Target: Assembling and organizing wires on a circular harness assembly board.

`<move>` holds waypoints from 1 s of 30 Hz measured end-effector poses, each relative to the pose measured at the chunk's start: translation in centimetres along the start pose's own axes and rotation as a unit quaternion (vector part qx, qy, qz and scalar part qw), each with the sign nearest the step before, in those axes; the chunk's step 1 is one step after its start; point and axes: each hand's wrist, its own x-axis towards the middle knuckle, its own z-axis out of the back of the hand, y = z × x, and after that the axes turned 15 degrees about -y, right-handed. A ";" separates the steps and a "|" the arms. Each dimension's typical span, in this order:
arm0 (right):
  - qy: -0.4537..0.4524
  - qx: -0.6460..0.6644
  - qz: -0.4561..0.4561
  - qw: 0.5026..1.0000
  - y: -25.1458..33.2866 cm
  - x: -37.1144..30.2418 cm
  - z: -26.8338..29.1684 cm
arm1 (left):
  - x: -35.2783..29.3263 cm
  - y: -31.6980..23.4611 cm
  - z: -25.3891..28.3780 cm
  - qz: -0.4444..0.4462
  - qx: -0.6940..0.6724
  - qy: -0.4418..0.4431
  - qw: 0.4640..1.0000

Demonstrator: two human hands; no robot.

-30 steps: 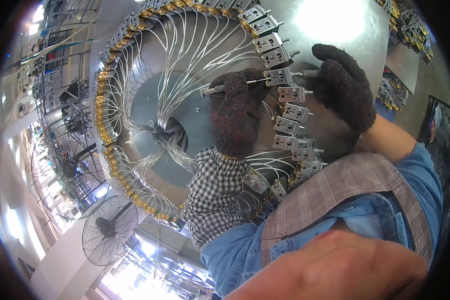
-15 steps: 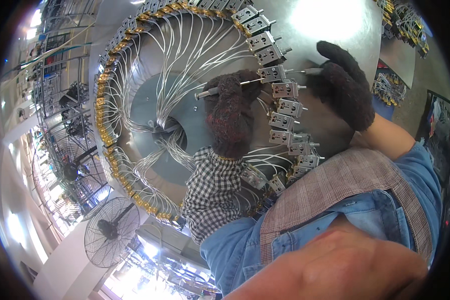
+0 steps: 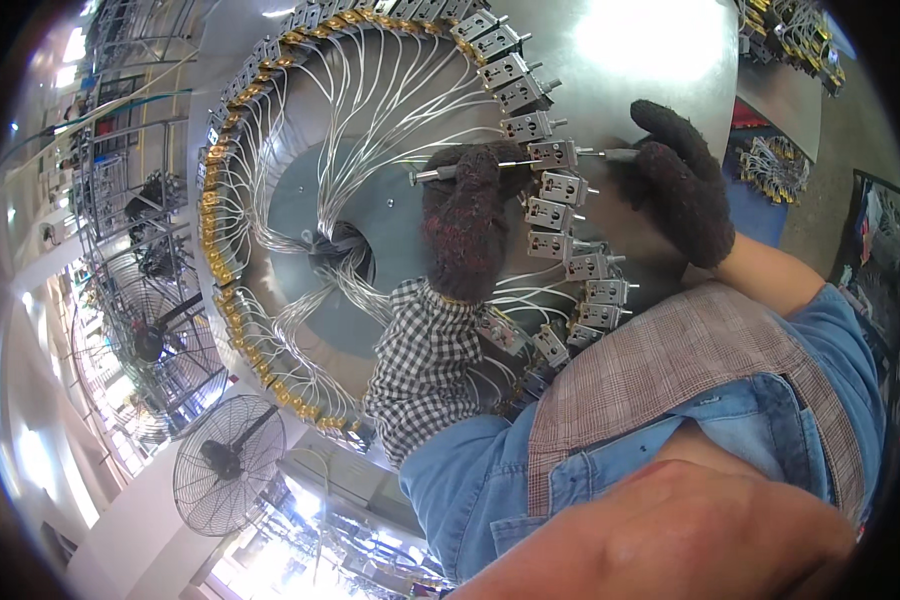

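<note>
My left hand [image 3: 465, 225] wears a dark knitted glove and is closed round a thin screwdriver-like tool [image 3: 432, 175] with a silvery handle. Its shaft runs right to a small metal box [image 3: 552, 154] with round holes. On the box's other side, my gloved right hand [image 3: 685, 180] is closed round a grey tool handle [image 3: 620, 155], with one finger raised. That tool's thin shaft points at the box's outer side; whether it touches, I cannot tell. Similar metal boxes [image 3: 563, 188] line a large ring, with white wires [image 3: 370, 110] running to its middle.
A metal disc [image 3: 390, 255] with a dark central hole [image 3: 345, 250] bears the wires. At the back right lie bundles of wired parts [image 3: 775, 168]. A black fan [image 3: 228, 460] stands at the lower left. The ring's near side lies close to my apron [image 3: 660, 370].
The boxes on the right side have shifted up and slightly left. Both tools are now at a different box, the neighbour of the earlier one. My right hand has moved slightly left.
</note>
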 end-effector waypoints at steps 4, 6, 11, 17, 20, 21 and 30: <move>0.004 -0.013 0.020 1.000 0.0 0.2 -0.5 | 0.4 -0.5 -0.4 0.100 -0.113 -0.018 0.988; 0.014 -0.006 0.023 1.000 0.1 0.3 -0.7 | 0.5 -0.6 -0.5 0.105 -0.119 -0.013 0.987; 0.005 0.003 0.085 0.996 0.2 0.5 -1.3 | 0.4 -0.3 -0.4 0.108 -0.125 -0.016 0.986; 0.009 -0.105 0.015 0.994 0.9 0.7 -1.0 | 1.0 0.1 -0.2 0.161 -0.187 0.013 0.969; 0.021 -0.086 0.140 0.986 0.8 0.6 -1.0 | 0.7 0.2 -0.4 0.162 -0.203 -0.020 0.966; -0.003 -0.084 0.136 0.987 0.8 0.7 -0.9 | 0.6 0.1 -0.5 0.162 -0.204 -0.020 0.965; -0.009 -0.038 0.057 0.998 0.6 1.1 -1.1 | 0.5 0.2 -0.7 0.130 -0.161 -0.023 0.978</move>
